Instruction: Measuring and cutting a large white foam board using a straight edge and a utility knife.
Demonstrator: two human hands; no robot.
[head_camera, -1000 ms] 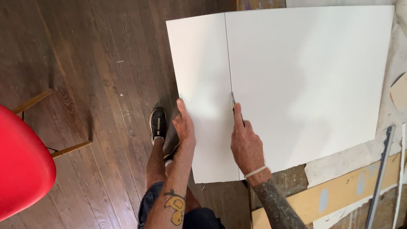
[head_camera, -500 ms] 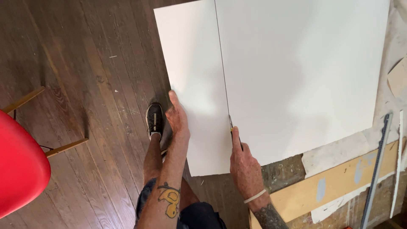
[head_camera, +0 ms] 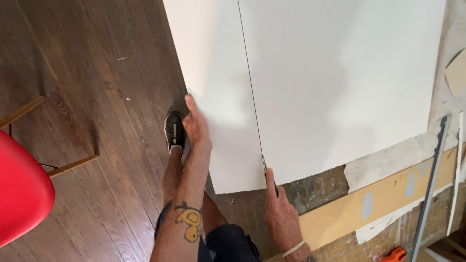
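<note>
One large white board [head_camera: 340, 82] fills the upper right of the frame, lying on a worn, paint-marked work surface [head_camera: 320, 191] with its left part hanging out over the dark wooden floor [head_camera: 87, 87]. A thin cut line [head_camera: 248, 82] runs from the top edge down toward the near edge, splitting off a narrower strip on the left. At the bottom of that line the right hand [head_camera: 281, 218] has its fingers closed around a slim utility knife [head_camera: 268, 173], the blade tip sitting in the line just short of the board's near edge. The left hand [head_camera: 195, 127] lies flat, fingers spread open and gripping nothing, pressed against the strip's left edge. Judging from this, a clean finish calls for keeping the blade in the existing groove, pulling with even pressure off the edge, and holding the overhanging strip steady so it does not sag and tear the last bit. Below the left hand a black shoe [head_camera: 174, 130] stands on the floor. A long metal straightedge [head_camera: 432, 184] lies at the right, an orange tool [head_camera: 394, 254] at the lower right, and a red chair [head_camera: 22, 194] sits at the far left.
</note>
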